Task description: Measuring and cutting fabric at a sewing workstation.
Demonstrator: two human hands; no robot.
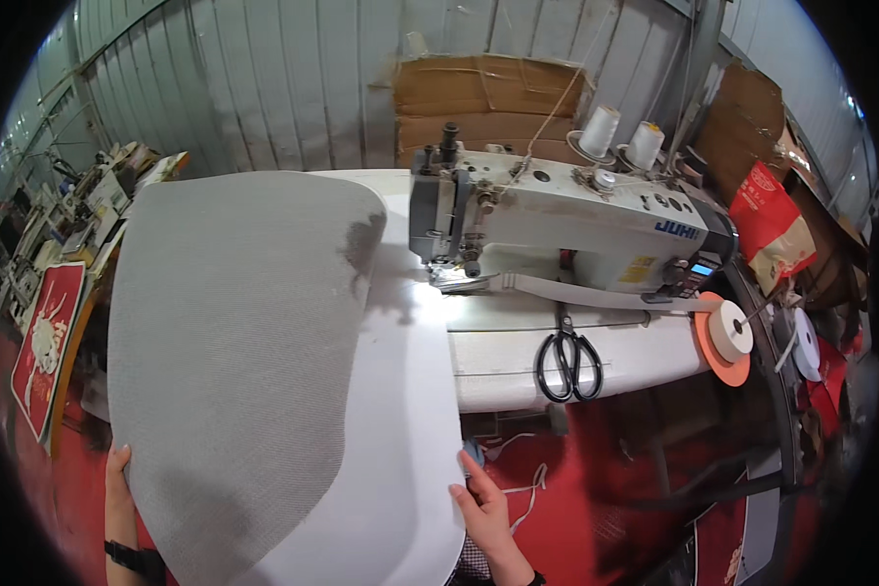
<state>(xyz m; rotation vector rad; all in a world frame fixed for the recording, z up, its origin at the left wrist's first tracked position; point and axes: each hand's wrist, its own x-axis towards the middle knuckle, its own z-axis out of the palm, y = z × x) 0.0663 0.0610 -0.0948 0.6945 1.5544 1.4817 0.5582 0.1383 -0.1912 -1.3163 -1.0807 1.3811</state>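
A large grey textured mat [244, 322] with rounded corners spreads across the sewing table's left part. A smooth white sheet [400, 420] shows along its right side; whether the two are one folded piece I cannot tell. At the lower left edge of the mat, my left hand [118, 479] is closed on it, most fingers hidden beneath. My right hand [486, 510] pinches the white sheet's right edge, thumb on top. The white sheet's edge reaches the lit needle area of an industrial sewing machine [576, 225]. White binding tape [596, 294] runs there from a tape roll [730, 330].
Black-handled scissors [568, 363] lie on the white table [498, 381], right of the sheet. Two thread cones [599, 129] stand behind the machine. Cluttered goods [88, 215] and a red printed panel [47, 342] are at the left. A red bag [767, 220] hangs right.
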